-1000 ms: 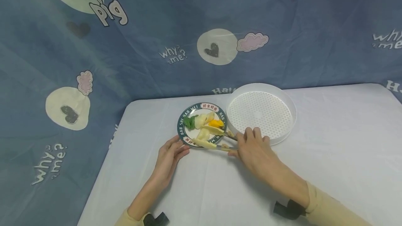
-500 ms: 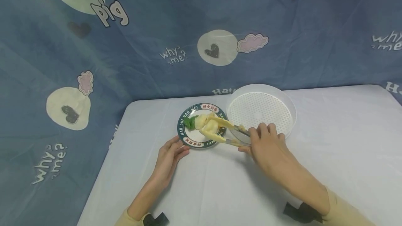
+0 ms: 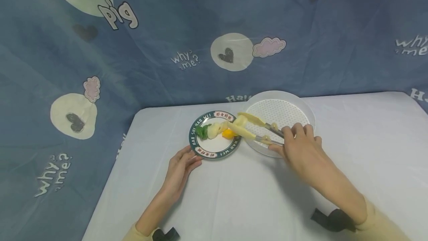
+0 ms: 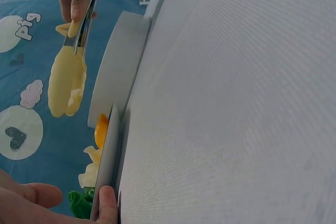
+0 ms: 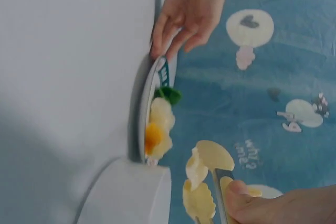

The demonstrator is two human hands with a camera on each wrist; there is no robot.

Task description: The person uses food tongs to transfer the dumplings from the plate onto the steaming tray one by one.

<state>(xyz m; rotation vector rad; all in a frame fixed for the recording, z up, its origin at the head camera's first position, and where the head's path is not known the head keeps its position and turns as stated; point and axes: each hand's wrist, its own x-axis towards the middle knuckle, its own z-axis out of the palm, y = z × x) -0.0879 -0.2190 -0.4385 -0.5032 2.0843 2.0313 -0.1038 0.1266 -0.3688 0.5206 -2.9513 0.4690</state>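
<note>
My right hand grips a pair of tongs with pale yellow tips and metal arms. Between the tips is a cream dumpling-like piece, raised above the gap between plate and white tray. At the left, my left hand holds the near-left rim of a round plate with a green lettered border. In the right wrist view its fingertips meet the plate's rim. On the plate lie a green leafy piece, pale lumpy pieces and a yellow-orange piece.
A round white tray with a perforated base stands right beside the plate. Both sit near the back of a white-covered table. A blue printed cloth hangs behind. Black straps go round the wrists.
My right hand has moved right and up with the tongs, lifting the cream piece off the front of the plate toward the white tray. My left hand stays at the plate.
</note>
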